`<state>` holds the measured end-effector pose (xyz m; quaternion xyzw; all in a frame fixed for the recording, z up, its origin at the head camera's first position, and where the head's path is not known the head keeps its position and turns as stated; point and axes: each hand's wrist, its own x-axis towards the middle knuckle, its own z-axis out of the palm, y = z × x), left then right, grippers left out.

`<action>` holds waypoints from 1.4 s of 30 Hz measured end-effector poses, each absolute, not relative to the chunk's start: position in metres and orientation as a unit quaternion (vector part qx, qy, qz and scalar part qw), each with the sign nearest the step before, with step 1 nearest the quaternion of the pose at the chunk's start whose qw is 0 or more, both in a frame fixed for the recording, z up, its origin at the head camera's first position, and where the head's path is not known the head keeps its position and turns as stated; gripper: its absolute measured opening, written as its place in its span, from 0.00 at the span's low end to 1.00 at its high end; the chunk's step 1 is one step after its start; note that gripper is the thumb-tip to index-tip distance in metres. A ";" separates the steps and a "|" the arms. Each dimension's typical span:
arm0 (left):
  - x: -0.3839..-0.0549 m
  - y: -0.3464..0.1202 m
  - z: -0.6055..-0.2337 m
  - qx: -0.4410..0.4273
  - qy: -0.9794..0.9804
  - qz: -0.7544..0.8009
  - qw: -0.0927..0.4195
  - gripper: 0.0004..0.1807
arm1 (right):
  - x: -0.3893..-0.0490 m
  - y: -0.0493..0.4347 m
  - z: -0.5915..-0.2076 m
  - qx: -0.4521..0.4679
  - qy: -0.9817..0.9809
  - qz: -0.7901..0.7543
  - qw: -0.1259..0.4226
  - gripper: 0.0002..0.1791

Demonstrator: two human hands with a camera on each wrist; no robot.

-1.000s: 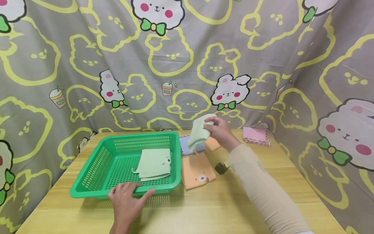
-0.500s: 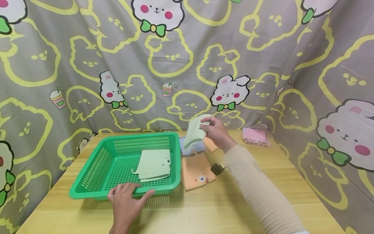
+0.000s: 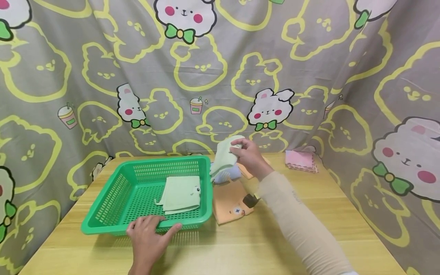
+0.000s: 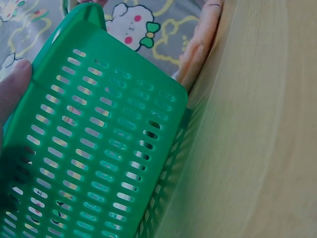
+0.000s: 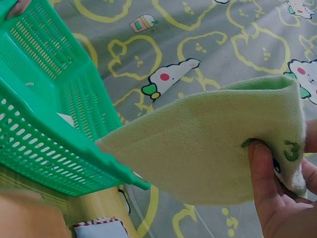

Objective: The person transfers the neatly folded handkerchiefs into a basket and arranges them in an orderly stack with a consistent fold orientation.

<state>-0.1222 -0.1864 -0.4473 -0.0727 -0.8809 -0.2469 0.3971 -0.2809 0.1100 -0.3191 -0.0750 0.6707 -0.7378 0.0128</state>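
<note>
My right hand [image 3: 251,154] pinches a folded pale green towel [image 3: 224,154] between thumb and fingers, holding it in the air just right of the green plastic basket [image 3: 103,204]. In the right wrist view, the raised towel [image 5: 198,144] hangs with one corner near the basket's rim [image 5: 106,163]. My left hand [image 3: 149,238] grips the basket's front rim, fingers over the edge and thumb on the outside. Another folded pale green towel [image 3: 182,193] with a small animal face lies in the basket, toward its right side.
Beside the basket on the wooden table [image 3: 292,229] lie an orange towel [image 3: 228,198] and a blue towel [image 3: 228,175], partly hidden. Another orange towel [image 3: 245,171] is behind the right hand. A pink towel [image 3: 300,159] sits at the back right. A patterned curtain [image 3: 213,57] surrounds the table.
My right hand has moved slightly left with the pale green towel, toward the basket's right rim. The left hand and basket have stayed in place.
</note>
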 end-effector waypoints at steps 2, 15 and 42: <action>-0.122 -0.186 -0.447 -0.073 -0.881 -0.246 0.398 0.30 | -0.281 0.108 -0.320 -0.073 0.668 -0.740 0.013 0.11; -0.122 -0.188 -0.449 -0.072 -0.882 -0.244 0.397 0.30 | -0.280 0.097 -0.323 -0.085 0.651 -0.754 0.020 0.09; -0.123 -0.187 -0.451 -0.087 -0.872 -0.249 0.413 0.31 | -0.278 0.083 -0.326 -0.082 0.668 -0.739 0.034 0.09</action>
